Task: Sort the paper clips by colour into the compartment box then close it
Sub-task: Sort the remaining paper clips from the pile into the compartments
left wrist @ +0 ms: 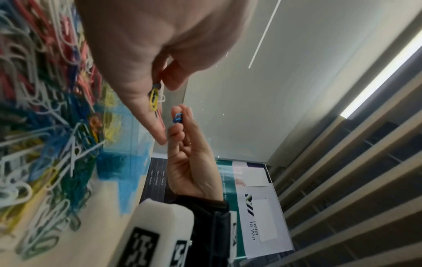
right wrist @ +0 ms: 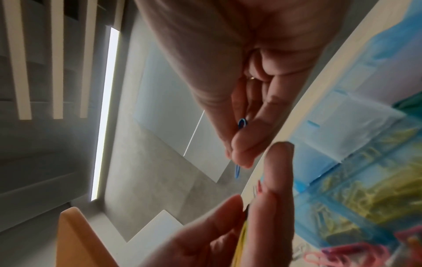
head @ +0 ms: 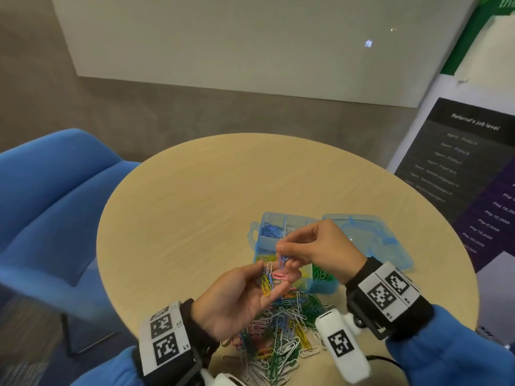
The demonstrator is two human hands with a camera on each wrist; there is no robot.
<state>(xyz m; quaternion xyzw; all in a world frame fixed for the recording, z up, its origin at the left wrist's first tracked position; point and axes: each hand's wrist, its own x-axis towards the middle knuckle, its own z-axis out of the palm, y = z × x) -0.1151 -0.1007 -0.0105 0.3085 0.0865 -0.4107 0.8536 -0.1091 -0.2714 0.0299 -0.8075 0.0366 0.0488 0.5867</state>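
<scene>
The right hand (head: 320, 246) pinches a blue clip (head: 282, 260) by its top, above the open box (head: 257, 246); the left hand (head: 239, 299) grips a few mixed clips (head: 267, 280). Light, springy and slick, clips probably snag together; best pinched at one end. The hands hide some compartments, and the pile (head: 281, 335) is partly covered

Soft even light, blurred wrist views

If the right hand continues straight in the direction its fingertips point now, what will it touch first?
Most likely the left hand. The right hand pinches a blue paper clip, fingertips aimed down-left at the clips held on the left fingers. They look nearly touching, though depth is hard to judge.
</scene>
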